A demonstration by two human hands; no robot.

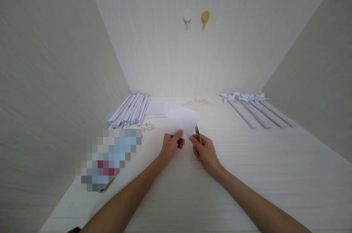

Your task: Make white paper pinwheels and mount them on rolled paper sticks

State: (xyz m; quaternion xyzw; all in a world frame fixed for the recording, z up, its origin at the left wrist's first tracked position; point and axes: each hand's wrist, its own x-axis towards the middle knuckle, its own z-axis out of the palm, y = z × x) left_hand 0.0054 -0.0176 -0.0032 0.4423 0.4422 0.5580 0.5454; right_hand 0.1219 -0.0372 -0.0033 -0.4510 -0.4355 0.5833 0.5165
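Left of centre, a pile of rolled paper sticks (130, 110) lies flat. Mid-frame, the left hand (170, 145) pinches the lower edge of a white paper sheet (181, 120), held up off the table. Just right of it, the right hand (206, 152) is wrapped round small scissors (197, 134), tips at the sheet's lower right edge. The sheet's floppy and held by one edge, so I reckon a cut could wander or tear, and the left thumb is near the blades. Pinwheels (255, 110) lie far right.
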